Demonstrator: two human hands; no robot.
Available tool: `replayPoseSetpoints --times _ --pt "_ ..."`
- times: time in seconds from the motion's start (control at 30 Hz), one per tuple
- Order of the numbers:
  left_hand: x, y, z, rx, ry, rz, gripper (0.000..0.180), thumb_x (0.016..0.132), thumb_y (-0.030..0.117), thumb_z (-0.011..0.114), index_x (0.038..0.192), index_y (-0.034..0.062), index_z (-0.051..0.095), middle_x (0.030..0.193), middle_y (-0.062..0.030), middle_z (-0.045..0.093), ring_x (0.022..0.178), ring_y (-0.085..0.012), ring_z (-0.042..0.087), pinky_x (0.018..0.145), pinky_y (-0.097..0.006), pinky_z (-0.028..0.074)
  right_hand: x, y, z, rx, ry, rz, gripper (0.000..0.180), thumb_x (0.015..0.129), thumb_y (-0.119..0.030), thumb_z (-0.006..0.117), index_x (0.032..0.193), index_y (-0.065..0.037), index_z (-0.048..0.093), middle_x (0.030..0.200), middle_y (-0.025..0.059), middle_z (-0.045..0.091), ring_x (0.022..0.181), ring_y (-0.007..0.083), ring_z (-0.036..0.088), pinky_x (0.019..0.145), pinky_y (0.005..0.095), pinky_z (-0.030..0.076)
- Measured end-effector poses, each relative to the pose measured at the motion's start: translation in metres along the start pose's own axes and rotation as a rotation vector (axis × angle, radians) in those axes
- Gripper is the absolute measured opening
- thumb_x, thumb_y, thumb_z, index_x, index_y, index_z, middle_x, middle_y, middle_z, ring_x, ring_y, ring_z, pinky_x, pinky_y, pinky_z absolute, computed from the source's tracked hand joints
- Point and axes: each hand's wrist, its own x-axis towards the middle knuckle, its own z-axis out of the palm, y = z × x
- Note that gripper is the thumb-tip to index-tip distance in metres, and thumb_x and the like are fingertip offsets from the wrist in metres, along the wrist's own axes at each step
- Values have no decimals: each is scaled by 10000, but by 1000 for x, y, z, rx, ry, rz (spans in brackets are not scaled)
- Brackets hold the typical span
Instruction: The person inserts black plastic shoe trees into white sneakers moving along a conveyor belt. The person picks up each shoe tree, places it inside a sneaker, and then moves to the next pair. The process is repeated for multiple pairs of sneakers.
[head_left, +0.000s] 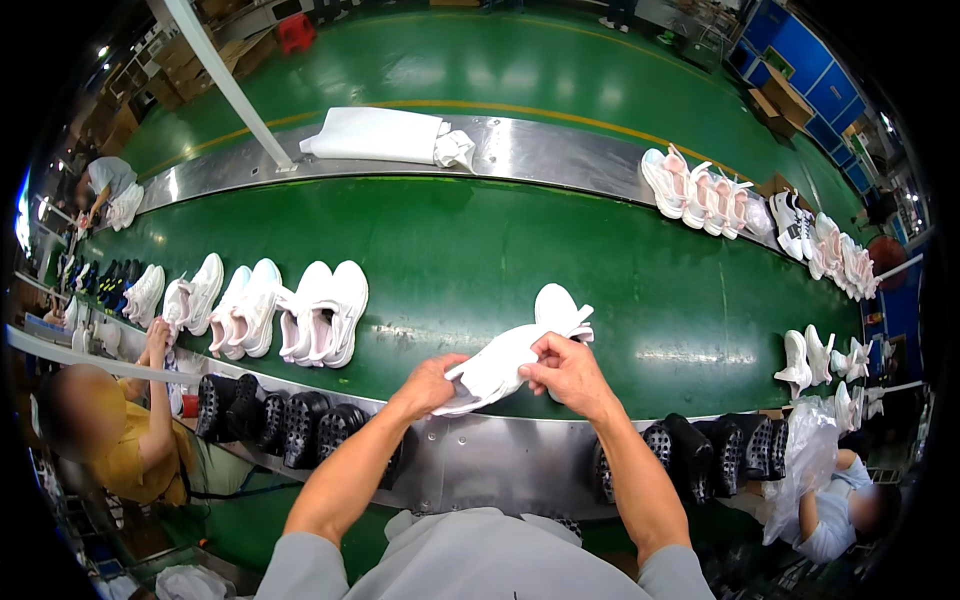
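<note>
Over the near edge of the green conveyor belt (450, 230), I hold a white sneaker (487, 368) tilted between both hands. My left hand (432, 386) is closed on its left end. My right hand (566, 370) pinches its upper near the right end, thumb and fingers together. Just beyond, a second white sneaker (556, 303) lies on the belt, partly covered by the held one. Which end of the held sneaker is the toe, I cannot tell.
White sneaker pairs (325, 310) line the belt at left. Black cleated shoes (300, 425) and more black shoes (715, 455) stand along the near metal ledge. A white sheet roll (375, 134) and pinkish sneakers (695, 190) rest on the far ledge. Co-workers (130, 430) sit at both sides.
</note>
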Motion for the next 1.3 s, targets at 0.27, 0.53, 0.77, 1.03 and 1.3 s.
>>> replayPoseSetpoints --times 0.27,0.53,0.77,1.03,1.3 --pt "-40 3 -12 429 57 543 590 745 -121 623 1243 172 743 1180 -174 631 1111 -355 567 1006 -415 478 -35 -23 34 -15 -162 83 134 941 -77 726 956 25 640 795 71 701 719 111 682 650 265 572" --pt "-51 15 -17 674 32 864 590 668 -16 772 1216 204 754 1231 -152 617 1108 -348 575 972 -417 498 -35 -17 44 55 -158 138 150 936 -102 742 923 7 641 772 52 687 677 95 656 621 254 551" --pt "-52 21 -20 706 43 1042 549 627 20 782 1155 169 758 1216 -133 618 1070 -330 574 946 -432 490 -33 -10 49 25 -188 181 156 911 -89 766 876 1 643 725 55 686 636 93 651 554 239 516" --pt "-52 31 -25 770 27 1099 483 615 18 767 1081 142 752 1213 -110 624 1078 -316 571 955 -422 479 -32 -9 54 -18 -179 213 172 899 -87 779 845 4 643 694 56 675 599 94 641 521 236 503" --pt "-56 39 -24 770 -33 1054 471 625 3 759 1086 80 696 1198 -91 638 1082 -292 577 923 -410 471 -28 -18 59 -105 -249 264 202 881 -121 790 793 -7 648 664 47 650 563 91 618 487 251 481"
